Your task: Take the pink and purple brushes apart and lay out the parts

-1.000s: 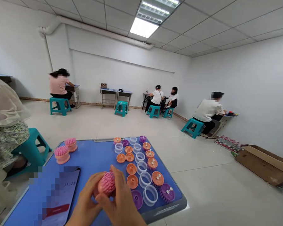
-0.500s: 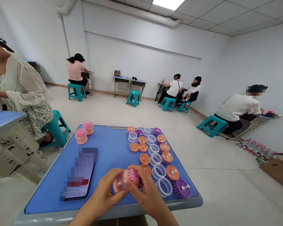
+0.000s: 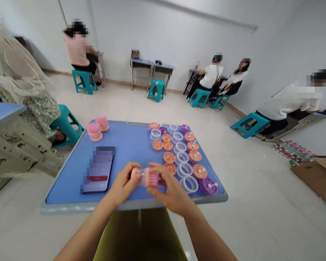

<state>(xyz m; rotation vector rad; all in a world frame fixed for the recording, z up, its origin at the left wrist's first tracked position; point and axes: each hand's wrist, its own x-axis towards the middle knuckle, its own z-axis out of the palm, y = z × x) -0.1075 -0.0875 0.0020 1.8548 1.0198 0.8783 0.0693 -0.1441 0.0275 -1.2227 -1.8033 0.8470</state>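
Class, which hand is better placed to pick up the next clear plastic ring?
Probably the right hand: it sits beside the clear rings, while the left hand is farther off, beyond the pink brush.

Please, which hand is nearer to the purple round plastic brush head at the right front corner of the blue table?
Right hand: nearer, left of the purple round plastic brush head, with a clear plastic ring between. Left hand: farther, beyond the right hand.

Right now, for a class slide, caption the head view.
The left hand and right hand hold a pink bristled brush with a clear ring over a blue desk.
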